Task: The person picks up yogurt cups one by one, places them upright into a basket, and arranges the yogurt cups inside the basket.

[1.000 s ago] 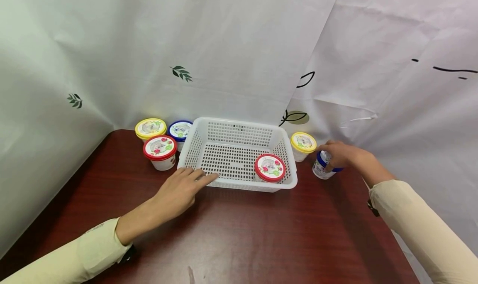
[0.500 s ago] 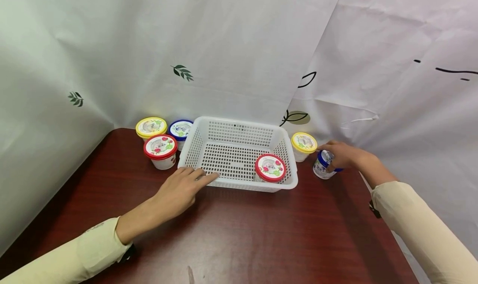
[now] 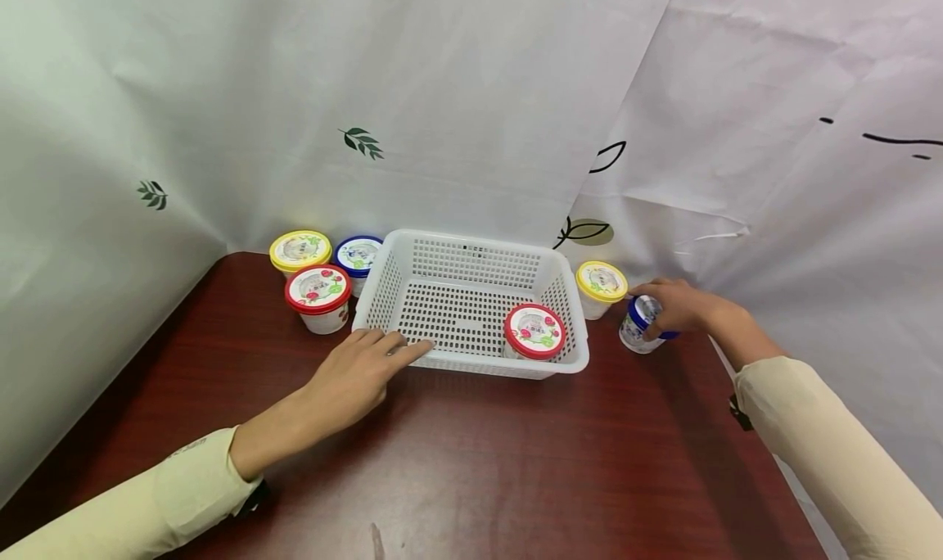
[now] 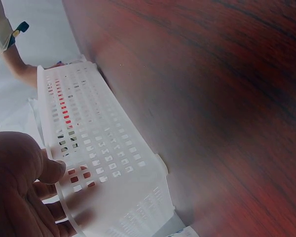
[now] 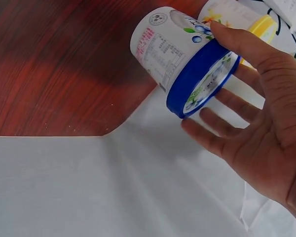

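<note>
At the front left of the white plastic basket (image 3: 471, 363), my left hand (image 3: 354, 380) holds the rim. In the left wrist view its thumb (image 4: 53, 171) lies on the outer side of the wall, and fingers show through the holes from inside. My right hand (image 3: 678, 306) grips a blue-lidded tub (image 5: 160, 52) from above, right of the basket. Its thumb is at one side of the lid and its fingertips at the other, with a gap under the palm. A red-lidded tub (image 3: 535, 331) sits inside the basket at the right front.
Just right of the basket stands a yellow-lidded tub (image 3: 600, 286), close to the right hand. On the left are a second yellow-lidded tub (image 3: 300, 250), another blue-lidded tub (image 3: 358, 255) and another red-lidded tub (image 3: 318, 298). White cloth (image 3: 471, 118) rises behind the wooden table (image 3: 479, 478).
Both hands keep their places, the left on the basket rim and the right on the blue-lidded tub. The view shifts very slightly; no tub changes place.
</note>
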{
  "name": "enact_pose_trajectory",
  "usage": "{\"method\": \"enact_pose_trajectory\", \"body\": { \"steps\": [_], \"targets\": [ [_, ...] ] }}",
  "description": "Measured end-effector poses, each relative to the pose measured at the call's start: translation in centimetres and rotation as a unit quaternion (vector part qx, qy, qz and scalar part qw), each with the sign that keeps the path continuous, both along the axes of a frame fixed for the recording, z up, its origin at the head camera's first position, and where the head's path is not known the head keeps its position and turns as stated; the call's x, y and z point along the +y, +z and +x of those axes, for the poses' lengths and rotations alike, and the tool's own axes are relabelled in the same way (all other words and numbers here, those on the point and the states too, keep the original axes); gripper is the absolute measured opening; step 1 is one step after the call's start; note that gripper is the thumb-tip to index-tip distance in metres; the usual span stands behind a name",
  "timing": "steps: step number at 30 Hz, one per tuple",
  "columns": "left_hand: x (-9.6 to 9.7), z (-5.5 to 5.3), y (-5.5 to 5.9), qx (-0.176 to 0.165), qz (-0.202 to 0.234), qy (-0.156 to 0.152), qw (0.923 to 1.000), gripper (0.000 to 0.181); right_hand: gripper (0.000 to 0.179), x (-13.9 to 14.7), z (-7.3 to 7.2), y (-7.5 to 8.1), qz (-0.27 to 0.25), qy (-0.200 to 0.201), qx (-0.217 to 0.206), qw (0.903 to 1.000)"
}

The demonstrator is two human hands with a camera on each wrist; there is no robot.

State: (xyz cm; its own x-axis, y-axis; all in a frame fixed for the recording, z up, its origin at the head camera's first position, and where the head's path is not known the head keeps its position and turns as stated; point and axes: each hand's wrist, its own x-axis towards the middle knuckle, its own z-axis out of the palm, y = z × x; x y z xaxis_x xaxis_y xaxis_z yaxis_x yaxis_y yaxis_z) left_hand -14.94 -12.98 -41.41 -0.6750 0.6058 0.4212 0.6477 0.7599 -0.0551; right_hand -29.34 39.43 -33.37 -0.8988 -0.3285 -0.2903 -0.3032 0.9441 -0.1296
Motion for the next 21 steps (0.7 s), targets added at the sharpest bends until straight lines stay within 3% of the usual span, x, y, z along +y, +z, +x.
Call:
{"method": "enact_pose_trajectory", "body": {
  "steps": [9,21],
  "targets": [
    [0.06,0.09,0.09,-0.009,0.000,0.005,0.9999,0.066,0.092,0.31,-0.38,0.14,-0.010,-0.003,-0.018,0.9998],
    [0.02,0.19,0.21,0.005,0.003,-0.003,1.0000,0.071,0.096,0.58,-0.91,0.17,-0.008,-0.002,-0.030,0.9995]
  ]
}}
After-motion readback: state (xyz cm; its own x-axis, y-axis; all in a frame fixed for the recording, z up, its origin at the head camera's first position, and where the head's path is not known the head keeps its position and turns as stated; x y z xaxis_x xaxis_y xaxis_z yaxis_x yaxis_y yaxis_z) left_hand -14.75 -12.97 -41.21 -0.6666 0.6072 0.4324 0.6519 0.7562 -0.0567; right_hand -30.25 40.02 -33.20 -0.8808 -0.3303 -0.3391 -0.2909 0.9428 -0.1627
